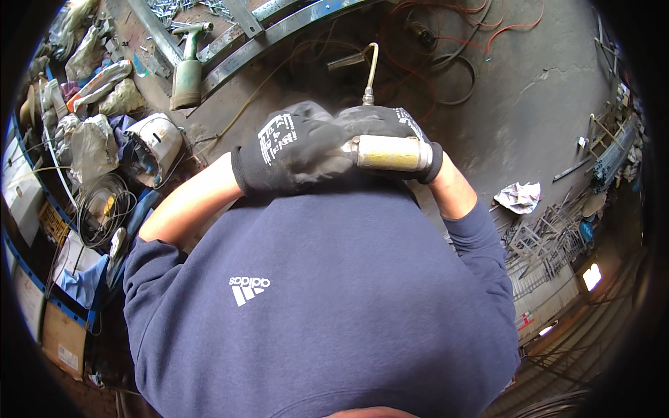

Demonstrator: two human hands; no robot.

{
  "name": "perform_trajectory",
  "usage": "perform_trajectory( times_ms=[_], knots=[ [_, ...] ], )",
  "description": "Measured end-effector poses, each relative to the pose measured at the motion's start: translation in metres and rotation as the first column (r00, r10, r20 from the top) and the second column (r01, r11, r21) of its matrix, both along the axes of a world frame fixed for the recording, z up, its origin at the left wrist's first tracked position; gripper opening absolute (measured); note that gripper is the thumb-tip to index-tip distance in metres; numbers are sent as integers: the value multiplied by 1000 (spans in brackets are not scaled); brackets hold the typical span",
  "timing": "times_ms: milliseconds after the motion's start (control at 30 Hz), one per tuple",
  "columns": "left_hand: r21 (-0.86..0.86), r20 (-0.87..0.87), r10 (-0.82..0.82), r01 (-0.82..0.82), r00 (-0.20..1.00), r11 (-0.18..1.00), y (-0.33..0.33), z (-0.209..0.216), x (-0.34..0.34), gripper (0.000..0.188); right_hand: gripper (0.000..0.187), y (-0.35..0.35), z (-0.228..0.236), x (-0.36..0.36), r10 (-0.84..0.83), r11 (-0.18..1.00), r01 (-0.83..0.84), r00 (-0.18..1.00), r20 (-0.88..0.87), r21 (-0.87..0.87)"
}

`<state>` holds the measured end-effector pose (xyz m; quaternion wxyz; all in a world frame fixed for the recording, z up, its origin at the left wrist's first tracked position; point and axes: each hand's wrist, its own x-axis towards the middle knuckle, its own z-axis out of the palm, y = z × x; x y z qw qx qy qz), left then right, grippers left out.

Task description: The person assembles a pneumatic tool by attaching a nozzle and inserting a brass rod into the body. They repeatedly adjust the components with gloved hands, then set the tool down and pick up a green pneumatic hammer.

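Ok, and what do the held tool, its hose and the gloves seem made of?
Tool: probably metal, with a worn yellowish finish, by its grey end. Hose: likely plastic or rubber, smooth and tan, by its even curve; its fitting shines like metal. Gloves: seemingly knit fabric, matte black, by the snug cuffs; any coating is unclear.

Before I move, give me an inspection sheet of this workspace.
Surface: grey floor, darkly stained in places.
Job's things: yellow cylindrical tool; pale bent tube just beyond the hands.
Clutter: green tool; plastic bags heaped left; crumpled sheet right.
Hands: both gloved; right hand grips the yellow tool; left hand meets its left end, fingers hidden.
Cables: orange cord, looped black hose; coiled cable left.
Surroundings: metal frame ahead; piled metal bars right.
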<state>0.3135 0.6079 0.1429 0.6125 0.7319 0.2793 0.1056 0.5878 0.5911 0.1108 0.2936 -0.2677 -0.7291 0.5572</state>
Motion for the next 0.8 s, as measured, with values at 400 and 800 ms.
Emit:
perform_trajectory(
  times_ms=[400, 800],
  knots=[
    [194, 21, -40, 35, 999, 980, 21, 1, 2, 60, 28, 14, 13, 2, 95, 988, -68, 976, 198, -139],
    [315, 68, 235, -244, 970, 917, 27, 11, 9, 39, 28, 18, 32, 4, -217, 968, 215, 976, 0, -130]
  ],
)
